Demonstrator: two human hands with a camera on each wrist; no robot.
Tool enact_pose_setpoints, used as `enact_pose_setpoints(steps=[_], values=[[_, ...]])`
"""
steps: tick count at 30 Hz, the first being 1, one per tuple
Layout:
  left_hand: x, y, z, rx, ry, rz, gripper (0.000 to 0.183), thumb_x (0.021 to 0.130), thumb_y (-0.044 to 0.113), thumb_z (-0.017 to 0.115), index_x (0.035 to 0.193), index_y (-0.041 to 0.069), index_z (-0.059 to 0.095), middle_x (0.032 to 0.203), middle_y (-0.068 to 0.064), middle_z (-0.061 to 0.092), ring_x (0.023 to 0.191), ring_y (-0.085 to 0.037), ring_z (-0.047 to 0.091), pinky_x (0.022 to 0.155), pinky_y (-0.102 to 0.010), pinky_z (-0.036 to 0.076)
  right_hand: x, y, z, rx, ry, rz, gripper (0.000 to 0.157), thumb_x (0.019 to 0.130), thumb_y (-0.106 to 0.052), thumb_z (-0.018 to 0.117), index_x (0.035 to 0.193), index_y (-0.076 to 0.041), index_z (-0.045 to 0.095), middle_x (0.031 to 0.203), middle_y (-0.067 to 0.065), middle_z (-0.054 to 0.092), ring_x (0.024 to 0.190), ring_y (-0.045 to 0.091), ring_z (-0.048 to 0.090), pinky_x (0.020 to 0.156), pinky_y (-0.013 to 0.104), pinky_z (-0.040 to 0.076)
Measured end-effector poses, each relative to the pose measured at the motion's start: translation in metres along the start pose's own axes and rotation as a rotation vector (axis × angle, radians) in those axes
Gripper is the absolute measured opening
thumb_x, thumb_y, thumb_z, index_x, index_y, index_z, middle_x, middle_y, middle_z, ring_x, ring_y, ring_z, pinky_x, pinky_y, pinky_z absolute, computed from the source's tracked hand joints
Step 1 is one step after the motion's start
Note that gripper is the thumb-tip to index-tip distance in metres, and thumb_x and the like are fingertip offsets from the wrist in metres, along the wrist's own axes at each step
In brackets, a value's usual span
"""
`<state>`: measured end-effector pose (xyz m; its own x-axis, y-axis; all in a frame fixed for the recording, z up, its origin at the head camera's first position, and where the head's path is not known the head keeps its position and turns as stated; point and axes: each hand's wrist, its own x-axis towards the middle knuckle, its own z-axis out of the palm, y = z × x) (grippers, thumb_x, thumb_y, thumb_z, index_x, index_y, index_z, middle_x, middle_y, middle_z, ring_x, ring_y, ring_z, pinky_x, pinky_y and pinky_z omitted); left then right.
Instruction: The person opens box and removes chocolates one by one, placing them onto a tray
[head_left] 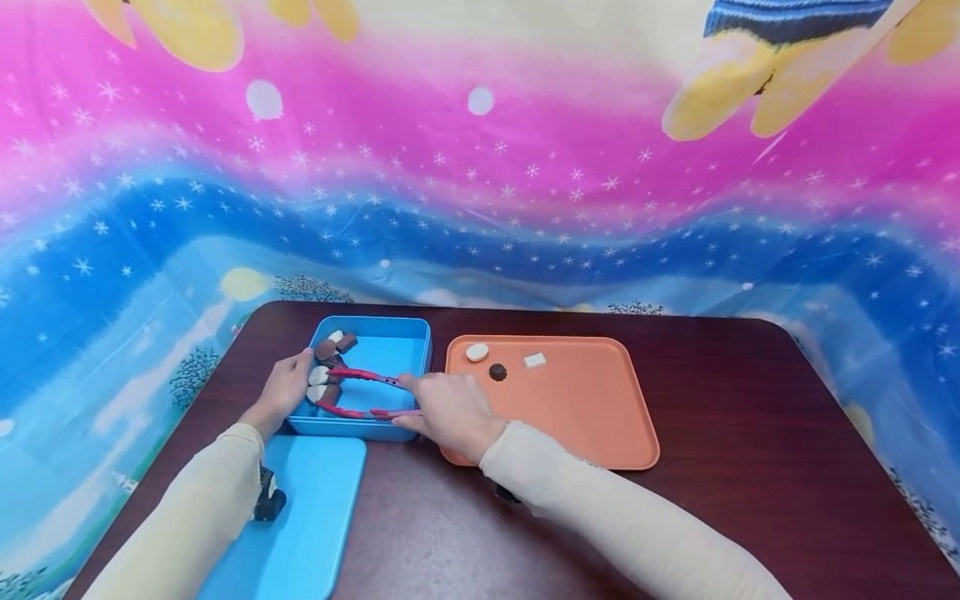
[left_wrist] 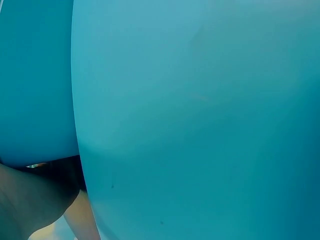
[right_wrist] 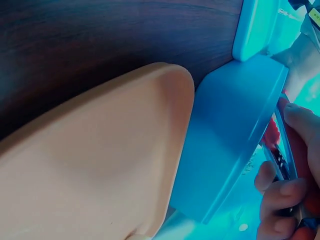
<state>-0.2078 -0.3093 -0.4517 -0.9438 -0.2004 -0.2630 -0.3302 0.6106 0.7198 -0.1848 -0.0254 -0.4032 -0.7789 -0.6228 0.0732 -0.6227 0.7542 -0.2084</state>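
- Clock directions are from the head view, taken from the middle of the blue box (head_left: 401, 354) unless told otherwise.
- The left hand (head_left: 283, 387) rests against the box's wall at nine o'clock, presumably to brace it against sliding. Whether its fingers curl over the rim, I cannot tell; the left wrist view is mostly plain blue surface.
- The right hand (head_left: 456, 412), between three and four o'clock, grips the red tongs (head_left: 367, 374), thumb on one side and fingers on the other. Such a hold likely lets a squeeze set how wide the tips stand.
- The tongs reach across the box, tips apart and pointing toward nine o'clock. They lie at the pieces, yet I cannot tell whether they pinch one.
- The brown and white pieces (head_left: 326, 351) crowd along the wall from eleven round to eight o'clock, which may be why the tongs reach so far over.
- The orange tray (head_left: 577, 417) sits at three o'clock, just beside the box, probably for a short reach. From its own middle, a white oval piece (head_left: 477, 352) and a dark round piece (head_left: 498, 372) lie toward ten o'clock, a white block (head_left: 535, 360) toward eleven.
- The blue lid (head_left: 318, 508) lies flat at seven o'clock, seemingly set aside to leave the box uncovered.
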Motion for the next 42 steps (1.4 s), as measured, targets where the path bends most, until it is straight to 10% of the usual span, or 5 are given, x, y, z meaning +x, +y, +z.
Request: enact_pose_setpoints(steps=[5, 12, 18, 25, 42], values=[[0.001, 0.002, -0.001, -0.008, -0.017, -0.008, 0.079, 0.108, 0.054, 0.01, 0.157, -0.007, 0.021, 0.155, -0.034, 0.032, 0.146, -0.051, 0.029, 0.119, -0.068, 0.027, 0.005, 0.003, 0.0, -0.007, -0.011, -0.019, 0.052, 0.094, -0.057, 0.063, 0.136, -0.026, 0.064, 0.069, -0.007, 0.062, 0.059, 0.006, 0.053, 0.042, 0.018, 0.038], [0.003, 0.003, 0.0, -0.008, -0.005, -0.004, 0.078, 0.108, 0.054, 0.011, 0.15, -0.007, 0.037, 0.111, -0.027, 0.046, 0.131, -0.046, 0.041, 0.105, -0.059, 0.041, 0.012, 0.005, 0.0, 0.01, -0.059, 0.008, 0.051, 0.094, -0.058, 0.064, 0.133, -0.025, 0.066, 0.07, -0.006, 0.061, 0.06, 0.009, 0.053, 0.043, 0.021, 0.038], [0.004, 0.003, 0.001, -0.004, -0.004, 0.026, 0.075, 0.109, 0.049, 0.012, 0.153, -0.009, 0.033, 0.15, -0.034, 0.04, 0.144, -0.05, 0.034, 0.12, -0.063, 0.029, 0.012, 0.005, 0.001, 0.041, -0.105, 0.045, 0.05, 0.092, -0.058, 0.066, 0.127, -0.023, 0.069, 0.064, -0.006, 0.056, 0.06, 0.01, 0.053, 0.044, 0.024, 0.036], [0.003, 0.001, 0.002, 0.006, 0.01, 0.03, 0.065, 0.109, 0.05, 0.014, 0.105, -0.005, 0.049, 0.092, -0.019, 0.04, 0.121, -0.042, 0.046, 0.095, -0.05, 0.04, 0.008, 0.005, 0.005, 0.101, -0.109, 0.053, 0.048, 0.095, -0.054, 0.065, 0.134, -0.025, 0.067, 0.07, -0.007, 0.064, 0.059, 0.008, 0.053, 0.044, 0.023, 0.04], [0.0, -0.001, -0.001, -0.007, -0.042, -0.013, 0.079, 0.108, 0.054, 0.009, 0.156, -0.007, 0.025, 0.147, -0.036, 0.039, 0.146, -0.052, 0.03, 0.12, -0.065, 0.029, -0.005, 0.009, 0.008, 0.291, -0.064, 0.138, 0.053, 0.095, -0.049, 0.067, 0.14, -0.021, 0.062, 0.054, -0.006, 0.053, 0.043, 0.012, 0.046, 0.038, 0.022, 0.03]])
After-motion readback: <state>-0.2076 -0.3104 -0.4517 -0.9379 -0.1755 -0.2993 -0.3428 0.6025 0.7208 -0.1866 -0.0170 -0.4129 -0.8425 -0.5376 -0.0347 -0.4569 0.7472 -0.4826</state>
